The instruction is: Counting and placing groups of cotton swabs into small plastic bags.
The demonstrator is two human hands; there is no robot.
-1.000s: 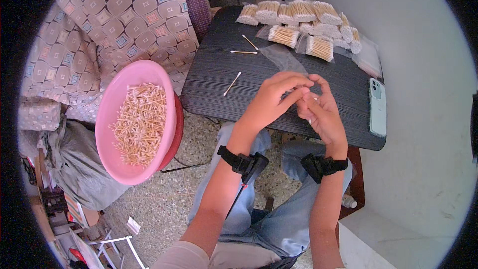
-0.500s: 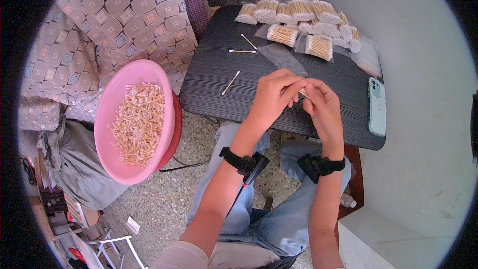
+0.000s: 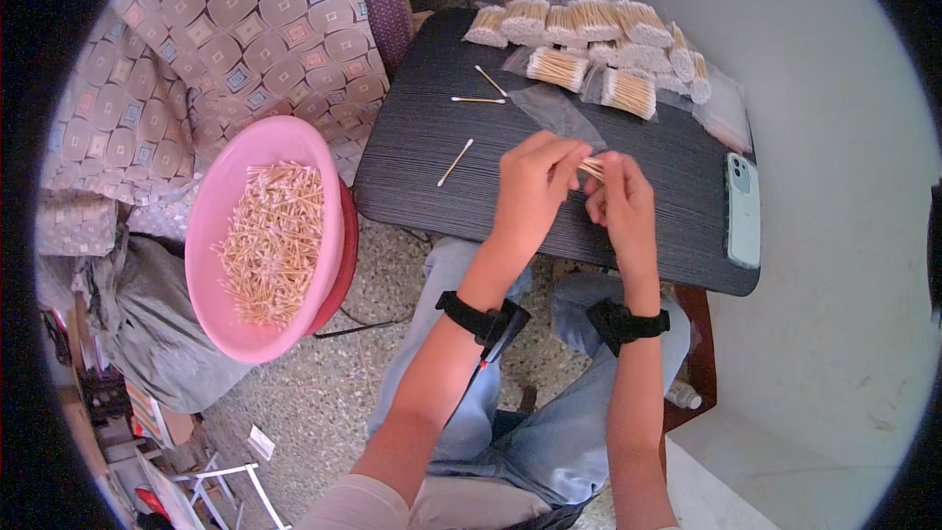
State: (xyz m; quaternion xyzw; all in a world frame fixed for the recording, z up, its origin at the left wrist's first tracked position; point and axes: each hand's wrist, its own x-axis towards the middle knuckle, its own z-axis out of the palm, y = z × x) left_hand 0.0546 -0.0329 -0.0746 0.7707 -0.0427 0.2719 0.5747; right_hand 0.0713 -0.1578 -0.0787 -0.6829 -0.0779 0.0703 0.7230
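Observation:
A few cotton swabs (image 3: 592,168) are pinched between my two hands above the front half of the dark table (image 3: 412,152). The fingers of my left hand (image 3: 533,182) close on one end. My right hand (image 3: 626,201) grips the other end between thumb and fingers. Most of the swabs' length and their tips are hidden by the fingers. Just beyond my hands lies a clear plastic bag (image 3: 559,116), flat on the table. Loose cotton swabs (image 3: 455,163) rest to the left of it.
Bagged bundles of cotton swabs (image 3: 589,20) are piled at the table's back. Clear bags (image 3: 723,108) and a pale green phone (image 3: 743,211) lie along the right edge, near the wall. A pink basin (image 3: 201,255) heaped with swabs stands at left, beside a patterned sofa (image 3: 255,29).
My right hand has shifted slightly left and turned, its thumb now upright against the swabs. More of the swabs shows between my hands. The things on the table have stayed put.

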